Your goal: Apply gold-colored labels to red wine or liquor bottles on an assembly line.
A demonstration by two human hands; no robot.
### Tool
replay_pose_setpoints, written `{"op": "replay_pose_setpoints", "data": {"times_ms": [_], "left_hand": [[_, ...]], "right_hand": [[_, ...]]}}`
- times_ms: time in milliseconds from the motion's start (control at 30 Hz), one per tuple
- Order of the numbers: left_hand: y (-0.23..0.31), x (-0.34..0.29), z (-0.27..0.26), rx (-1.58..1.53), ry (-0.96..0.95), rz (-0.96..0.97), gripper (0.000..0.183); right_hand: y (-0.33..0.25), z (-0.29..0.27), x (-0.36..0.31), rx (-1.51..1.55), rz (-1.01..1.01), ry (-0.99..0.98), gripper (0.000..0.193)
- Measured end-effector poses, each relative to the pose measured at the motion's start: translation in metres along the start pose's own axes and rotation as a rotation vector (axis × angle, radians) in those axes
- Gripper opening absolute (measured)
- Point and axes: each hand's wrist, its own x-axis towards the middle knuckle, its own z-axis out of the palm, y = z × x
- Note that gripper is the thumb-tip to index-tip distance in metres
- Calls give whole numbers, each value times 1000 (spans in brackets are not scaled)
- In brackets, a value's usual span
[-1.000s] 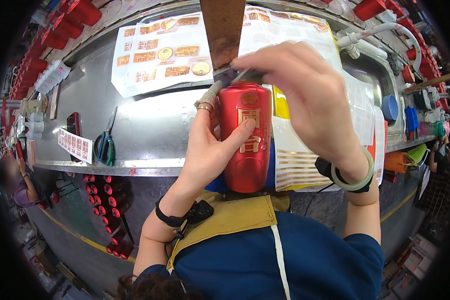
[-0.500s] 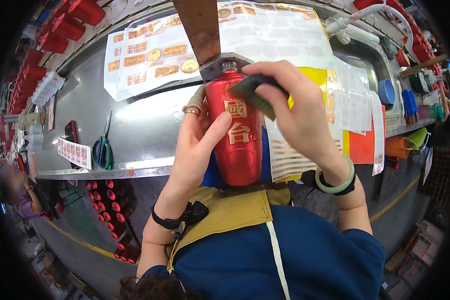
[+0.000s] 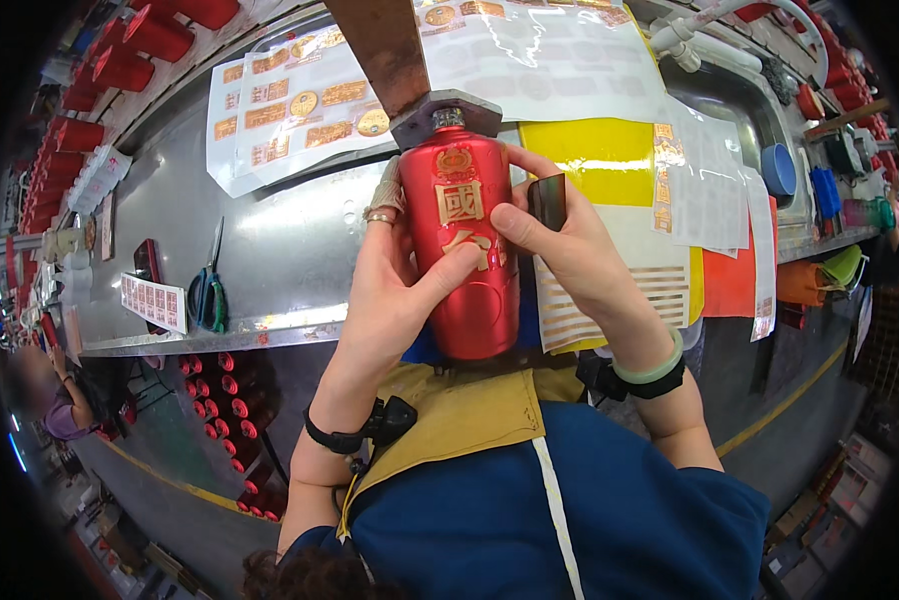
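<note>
At the front of the bench (image 3: pixel 300 250): red bottle (image 3: pixel 485 325), neck by the bracket (image 3: pixel 478 110) — left hand (image 3: pixel 395 275) clamped on one side, right hand (image 3: pixel 582 240) on the other, closed round a dark pad (image 3: pixel 548 203). Probably smoothing gold lettering (image 3: pixel 459 201) — next stroke would need bottle steady, pad flat.

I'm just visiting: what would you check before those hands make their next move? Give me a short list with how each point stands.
1. Left hand steadying the red bottle: ok, thumb across its front.
2. Dark block secure: ok, held in the right hand.
3. Bottle neck touching the metal bracket: cannot tell.
4. Lower gold character fully visible: not ok, the left thumb covers part.
5. Scissors away from both hands: ok, lying left on the metal table.
</note>
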Motion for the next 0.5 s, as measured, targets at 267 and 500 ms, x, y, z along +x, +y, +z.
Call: {"op": "replay_pose_setpoints", "data": {"times_ms": [267, 500], "left_hand": [[-2, 0, 0, -11, -12, 48, 93], [-9, -9, -11, -248, -40, 86, 75]], "right_hand": [[-62, 3, 8, -503, -463, 75, 41], [-65, 16, 37, -1284, -1314, 63, 11]]}}
